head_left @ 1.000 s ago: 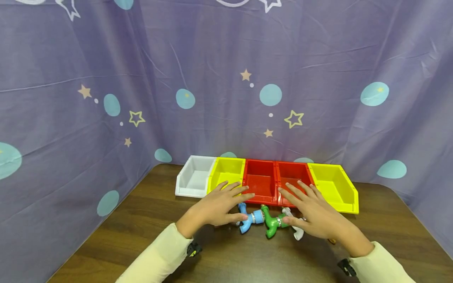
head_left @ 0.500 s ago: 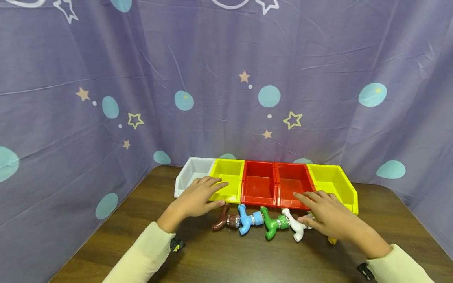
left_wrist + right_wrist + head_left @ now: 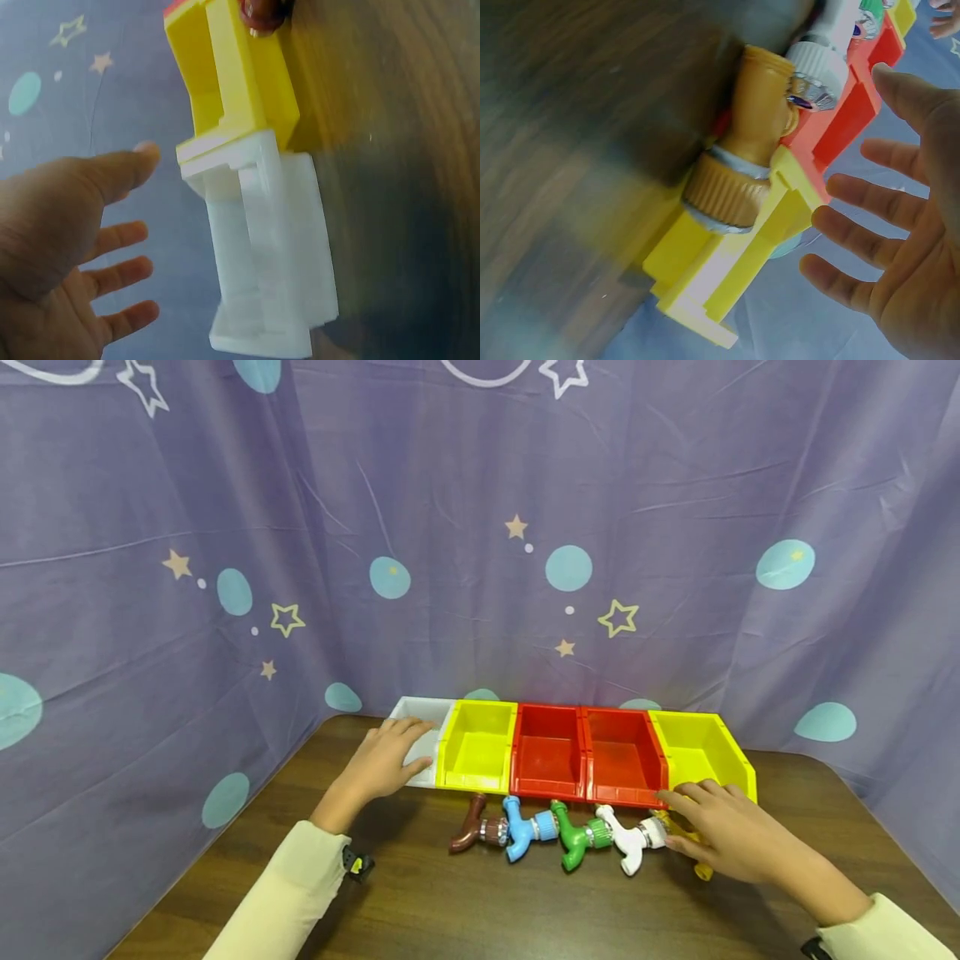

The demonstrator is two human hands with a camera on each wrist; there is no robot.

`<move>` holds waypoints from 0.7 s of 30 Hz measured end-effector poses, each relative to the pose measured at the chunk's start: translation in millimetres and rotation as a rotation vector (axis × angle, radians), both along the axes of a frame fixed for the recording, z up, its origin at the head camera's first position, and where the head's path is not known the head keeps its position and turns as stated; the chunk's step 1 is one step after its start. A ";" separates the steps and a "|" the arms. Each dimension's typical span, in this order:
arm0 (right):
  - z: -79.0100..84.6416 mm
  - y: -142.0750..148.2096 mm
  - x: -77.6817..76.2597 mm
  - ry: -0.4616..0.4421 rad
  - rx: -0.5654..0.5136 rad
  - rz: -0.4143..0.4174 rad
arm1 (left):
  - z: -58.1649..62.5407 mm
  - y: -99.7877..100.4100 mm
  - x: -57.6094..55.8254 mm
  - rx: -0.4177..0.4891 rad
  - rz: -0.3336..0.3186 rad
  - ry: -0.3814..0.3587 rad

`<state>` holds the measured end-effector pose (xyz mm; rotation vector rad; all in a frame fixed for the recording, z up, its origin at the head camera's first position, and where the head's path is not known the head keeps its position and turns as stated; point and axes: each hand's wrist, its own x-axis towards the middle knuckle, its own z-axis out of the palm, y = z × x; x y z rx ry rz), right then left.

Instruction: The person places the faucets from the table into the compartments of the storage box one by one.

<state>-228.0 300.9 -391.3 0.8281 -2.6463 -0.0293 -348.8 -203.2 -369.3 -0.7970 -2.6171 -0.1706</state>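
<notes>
My left hand (image 3: 381, 762) hovers with fingers spread at the white bin (image 3: 427, 745), covering its left part in the head view. The right hand (image 3: 738, 831), fingers extended and holding nothing, is over the yellow-orange tap (image 3: 742, 142), which it mostly hides in the head view. Left of that tap, a white tap (image 3: 630, 837), a green tap (image 3: 576, 835), a blue tap (image 3: 525, 828) and a brown tap (image 3: 472, 828) lie in a row on the table. In the left wrist view, thumb and fingers stand apart beside the white bin's opening.
Behind the taps, joined bins stand in a row: white, then a yellow bin (image 3: 480, 747), a red bin (image 3: 549, 752), another red bin (image 3: 622, 756) and a right yellow bin (image 3: 693, 747). A patterned purple curtain (image 3: 450, 527) hangs behind the wooden table (image 3: 480, 918).
Both hands have moved apart: the left went leftward from the yellow bin to the white one, the right shifted rightward. The brown, blue, green and white taps are now uncovered, lying still.
</notes>
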 end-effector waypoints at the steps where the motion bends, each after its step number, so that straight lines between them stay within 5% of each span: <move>1: -0.9 1.5 0.7 0.004 0.005 0.002 | -0.1 -2.2 -2.0 0.015 0.022 0.001; 9: -11.5 14.6 3.1 0.000 0.024 0.032 | -2.5 -15.2 -19.7 0.104 0.173 0.022; 21: -23.1 29.9 2.8 0.015 0.024 0.087 | -9.0 -35.4 -38.0 0.353 0.296 -0.149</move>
